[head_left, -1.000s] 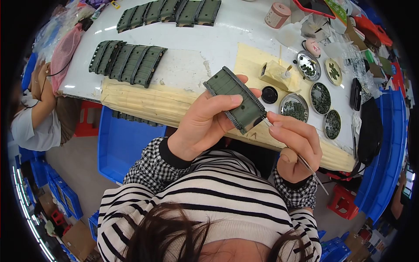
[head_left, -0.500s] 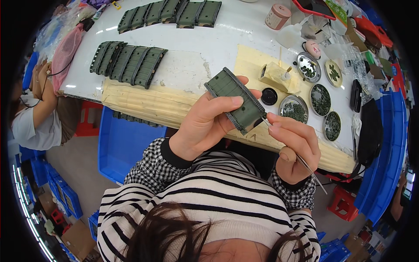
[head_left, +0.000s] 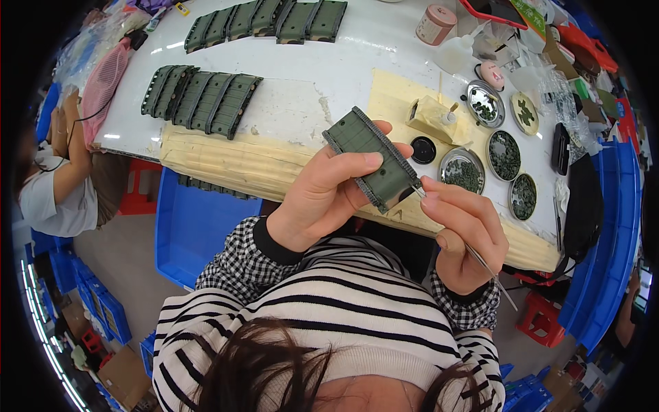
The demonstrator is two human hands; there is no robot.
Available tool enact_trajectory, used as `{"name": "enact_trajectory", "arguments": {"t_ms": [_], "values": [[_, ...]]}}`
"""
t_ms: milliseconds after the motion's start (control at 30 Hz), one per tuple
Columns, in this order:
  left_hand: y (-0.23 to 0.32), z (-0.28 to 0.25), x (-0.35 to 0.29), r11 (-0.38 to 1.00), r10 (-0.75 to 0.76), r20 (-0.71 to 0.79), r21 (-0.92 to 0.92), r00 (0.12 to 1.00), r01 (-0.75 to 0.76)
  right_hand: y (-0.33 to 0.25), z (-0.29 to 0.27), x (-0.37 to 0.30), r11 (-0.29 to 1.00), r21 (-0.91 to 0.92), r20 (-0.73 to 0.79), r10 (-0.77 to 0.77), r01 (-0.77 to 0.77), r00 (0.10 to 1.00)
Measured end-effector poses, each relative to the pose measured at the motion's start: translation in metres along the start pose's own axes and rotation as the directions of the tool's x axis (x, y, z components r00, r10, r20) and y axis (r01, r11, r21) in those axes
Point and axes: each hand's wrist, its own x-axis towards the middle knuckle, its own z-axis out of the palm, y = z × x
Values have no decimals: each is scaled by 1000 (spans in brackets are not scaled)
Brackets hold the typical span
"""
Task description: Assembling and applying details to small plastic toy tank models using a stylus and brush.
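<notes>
My left hand (head_left: 317,189) is closed around a green camouflage model hull panel (head_left: 373,161) with ribbed dark edges, tilted above the table's front edge. The thumb presses on its upper face and the fingers go behind it. My right hand (head_left: 469,230) pinches a slim metal rod-like tool (head_left: 491,273); its tip meets the panel's lower right corner, and the fingers partly hide it. Beyond the hands are round dishes of small dark green parts (head_left: 463,171), a round black cap (head_left: 423,150) and a paper-wrapped box holding a small bottle (head_left: 436,122).
More green ribbed panels (head_left: 216,103) lie on the white table (head_left: 302,65) at left and far left. Yellowish covering (head_left: 226,159) wraps its front edge. A pink jar (head_left: 436,26) stands at the back. A blue bin (head_left: 199,233) sits below left; another person's arm (head_left: 77,147) is at far left.
My right hand has shifted slightly to the right and down with the metal tool, whose tip stays at the panel's corner. My left hand and the panel look almost still.
</notes>
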Motion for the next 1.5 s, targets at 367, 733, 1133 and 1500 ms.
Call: {"name": "enact_trajectory", "arguments": {"t_ms": [367,733,1133,1500], "values": [[-2,0,1,1000,-22,-11,-17,1000,21,4,-5,6,994,-41,50,-104,106,993],[-6,-4,2,994,-38,26,-103,999,41,0,-9,9,994,-45,90,-96,100,991],[-4,-1,2,992,-27,26,-122,999,30,4,-8,9,991,-5,61,-130,131,990],[26,-11,13,915,166,76,-383,983,-125,12,0,-5,992,124,-415,54,-3,908]]}}
